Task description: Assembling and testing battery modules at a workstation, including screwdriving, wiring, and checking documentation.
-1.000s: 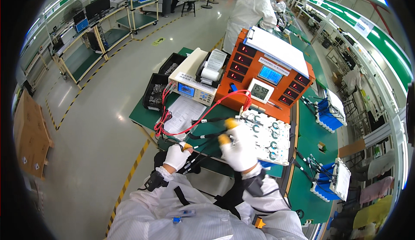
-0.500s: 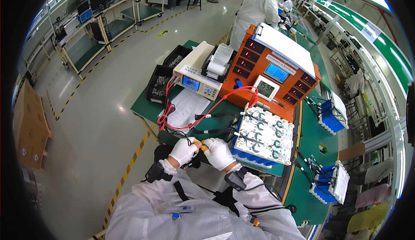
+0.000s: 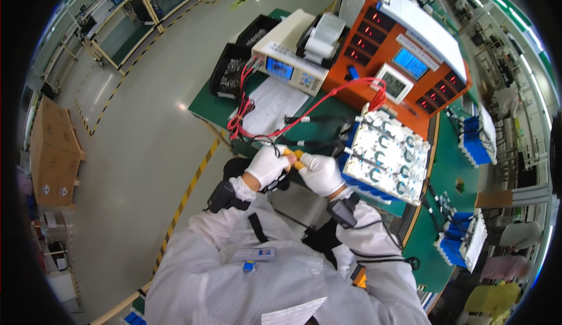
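Observation:
My left hand [image 3: 269,166] and my right hand [image 3: 320,174] meet fingertip to fingertip in front of the bench edge. Both wear white gloves with yellowish fingertip covers, and the fingers are pinched closed. Whatever they hold is hidden. A thin black lead [image 3: 273,143] runs from the red cable bundle [image 3: 237,125] down to the left hand. Right of my right hand is a battery pack [image 3: 386,155] with a white top plate, blue cells and black cables toward the hands.
Behind stand a bench meter [image 3: 290,61] with a printer [image 3: 325,39], and an orange test box [image 3: 374,55] bearing a small clock [image 3: 393,83]. Black bins [image 3: 229,70] of small metal parts sit left of a paper sheet [image 3: 274,105]. More battery packs [image 3: 462,240] line the green bench at right.
The view has tilted down, so the bench things sit farther right, and near ones higher, in the picture. My hands stay pinched together, at nearly the same place beside the battery pack.

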Motion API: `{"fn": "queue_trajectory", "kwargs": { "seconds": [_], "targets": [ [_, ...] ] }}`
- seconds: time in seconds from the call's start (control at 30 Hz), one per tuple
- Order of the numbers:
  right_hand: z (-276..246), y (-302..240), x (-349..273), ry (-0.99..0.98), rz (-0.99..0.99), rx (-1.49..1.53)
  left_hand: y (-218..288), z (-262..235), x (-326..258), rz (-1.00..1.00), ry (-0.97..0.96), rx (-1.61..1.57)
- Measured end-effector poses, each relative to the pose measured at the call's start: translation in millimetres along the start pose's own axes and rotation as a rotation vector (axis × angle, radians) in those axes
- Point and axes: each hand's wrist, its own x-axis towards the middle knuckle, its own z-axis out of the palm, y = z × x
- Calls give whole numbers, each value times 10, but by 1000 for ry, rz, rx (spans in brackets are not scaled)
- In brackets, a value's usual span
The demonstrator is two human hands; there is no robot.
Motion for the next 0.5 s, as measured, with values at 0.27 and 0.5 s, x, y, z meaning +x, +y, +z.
{"fn": "queue_trajectory", "kwargs": {
  "seconds": [0.27,0.5],
  "targets": [
    [58,-23,-81,110,107,82,-67,-189,103,-5,190,-331],
    [80,-35,-90,24,-45,-102,43,-158,438,181,492,-680]
  ]
}}
